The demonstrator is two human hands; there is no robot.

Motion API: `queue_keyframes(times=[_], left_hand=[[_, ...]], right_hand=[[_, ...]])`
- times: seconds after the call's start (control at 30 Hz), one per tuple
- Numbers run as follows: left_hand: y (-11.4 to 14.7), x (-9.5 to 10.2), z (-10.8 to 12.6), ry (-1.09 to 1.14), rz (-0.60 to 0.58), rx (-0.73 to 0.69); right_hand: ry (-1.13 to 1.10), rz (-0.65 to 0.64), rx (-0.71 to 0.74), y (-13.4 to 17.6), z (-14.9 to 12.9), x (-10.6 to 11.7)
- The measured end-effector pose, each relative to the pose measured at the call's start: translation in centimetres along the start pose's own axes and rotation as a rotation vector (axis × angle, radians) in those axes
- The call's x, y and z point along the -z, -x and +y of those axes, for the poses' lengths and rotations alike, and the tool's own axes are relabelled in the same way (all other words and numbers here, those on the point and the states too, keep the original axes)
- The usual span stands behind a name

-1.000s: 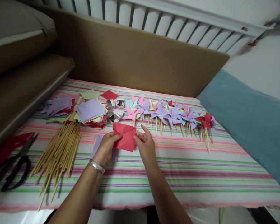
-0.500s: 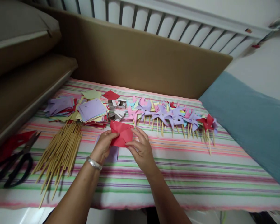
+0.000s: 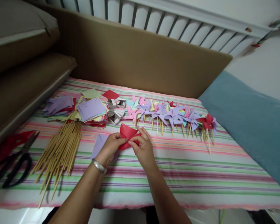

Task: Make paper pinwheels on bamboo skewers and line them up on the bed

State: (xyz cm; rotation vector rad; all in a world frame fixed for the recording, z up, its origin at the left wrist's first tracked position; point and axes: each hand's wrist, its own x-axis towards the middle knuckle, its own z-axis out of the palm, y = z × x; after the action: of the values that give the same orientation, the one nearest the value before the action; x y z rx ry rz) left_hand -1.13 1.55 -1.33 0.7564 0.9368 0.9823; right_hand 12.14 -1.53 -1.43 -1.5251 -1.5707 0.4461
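Observation:
A sheet of red paper [image 3: 128, 132] is held up between both hands, one part of it curled upward and inward. My left hand [image 3: 113, 144] pinches its left side with thumb and fingers. On the right side, my right hand [image 3: 142, 144] grips the paper, its thumb and forefinger near the middle. A lavender paper square [image 3: 99, 144] lies on the striped cloth, partly covered by my left hand. Beyond the hands are small open boxes [image 3: 116, 115] and a row of finished paper pinwheels [image 3: 162, 113] on sticks.
Stacked coloured paper [image 3: 92, 110] and a pile of cut pieces [image 3: 58, 105] lie at the back left. Many wooden sticks [image 3: 60, 149] are fanned out in front of them. Black-handled scissors [image 3: 21, 158] rest at the far left. A brown board [image 3: 140, 56] stands behind.
The red paper was nearly flat; now it is curled and folded inward. Both hands have come closer together, my left hand shifting right and uncovering more of the lavender square.

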Motion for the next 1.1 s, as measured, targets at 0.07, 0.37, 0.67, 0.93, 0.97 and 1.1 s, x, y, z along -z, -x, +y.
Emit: queue_keyframes(times=[0.07,0.37,0.67,0.93,0.97,1.1], left_hand=[[0.1,0.0,0.1,0.007,-0.014,0.013],[-0.3,0.6,-0.5,0.015,-0.067,0.042],[-0.3,0.6,-0.4,-0.053,-0.058,0.049],[-0.1,0.6,-0.5,-0.198,-0.226,0.124],[0.0,0.5,-0.5,-0.208,-0.244,0.134],[0.1,0.4,-0.7,-0.214,-0.266,0.145]], right_hand=[[-0.002,-0.003,-0.024,0.0,0.0,0.0],[-0.016,-0.006,-0.082,0.0,0.2,-0.1],[0.034,-0.014,-0.132,-0.1,-0.1,0.1],[-0.115,-0.18,-0.196,-0.4,-0.2,2.2],[-0.139,-0.236,-0.199,-0.4,-0.2,2.3],[-0.156,-0.336,-0.191,-0.1,-0.1,2.5]])
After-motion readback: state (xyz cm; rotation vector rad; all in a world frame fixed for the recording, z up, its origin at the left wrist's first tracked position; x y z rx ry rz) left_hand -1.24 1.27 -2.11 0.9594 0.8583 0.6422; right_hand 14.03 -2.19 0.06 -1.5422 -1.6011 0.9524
